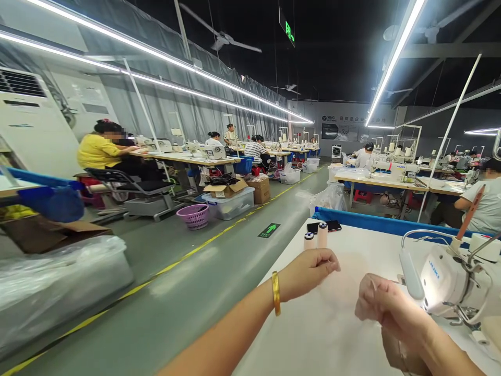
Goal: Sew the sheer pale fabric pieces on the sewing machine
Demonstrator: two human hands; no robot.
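Over the white table top (282,334), my left hand (309,271), with a gold bangle at the wrist, is closed in a pinch at the edge of a sheer pale fabric (340,287). The cloth is so thin that its outline is hard to follow against the table. My right hand (395,308) is closed too, its fingers bunched on the fabric's other side, with part hanging below the palm. Just beyond my left hand stand two pale thread spools (322,236). To the right of my right hand is a white sewing machine (442,277) with its lamp lit.
A dark phone (332,226) lies by the table's far edge, along a blue cloth trough (376,219). An aisle with a yellow line (188,255) runs at left, beside plastic-covered bins (78,282) and a purple basket (193,216). Several people sew at other tables, one in a yellow top (97,151).
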